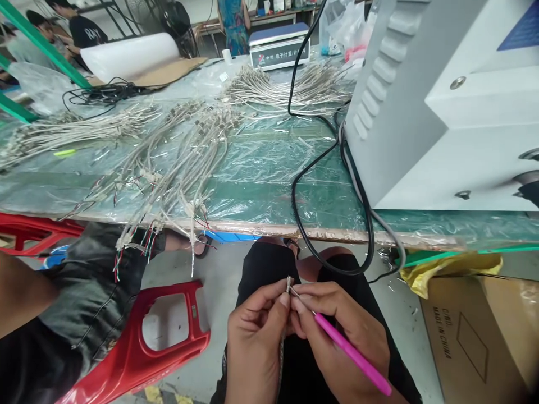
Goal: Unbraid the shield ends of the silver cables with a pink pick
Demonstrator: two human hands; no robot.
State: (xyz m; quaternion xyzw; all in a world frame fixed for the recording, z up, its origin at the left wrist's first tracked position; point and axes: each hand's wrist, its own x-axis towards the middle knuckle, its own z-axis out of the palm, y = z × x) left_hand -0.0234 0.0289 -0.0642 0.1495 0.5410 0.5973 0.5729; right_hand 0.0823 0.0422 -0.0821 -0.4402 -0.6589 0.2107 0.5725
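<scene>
My left hand (257, 328) pinches a thin braided cable (288, 284) near its end, which sticks up between thumb and forefinger above my lap. The cable's lower part runs down along my palm. In my right hand (341, 325) is a pink-handled hook or pick (351, 353), held like a pen. Its thin metal shaft points up and left, with the tip at the cable end. Whether the tip is inside the braid is too small to tell. Both hands touch or nearly touch at the fingertips, below the table's front edge.
Bundles of similar cables (197, 140) lie on the plastic-covered green table (261, 185), some overhanging its edge. A scale (279, 47) stands behind. At right are a large white machine (404, 112), black cords (295, 202) and a cardboard box (471, 336). A person sits left near a red stool (138, 342).
</scene>
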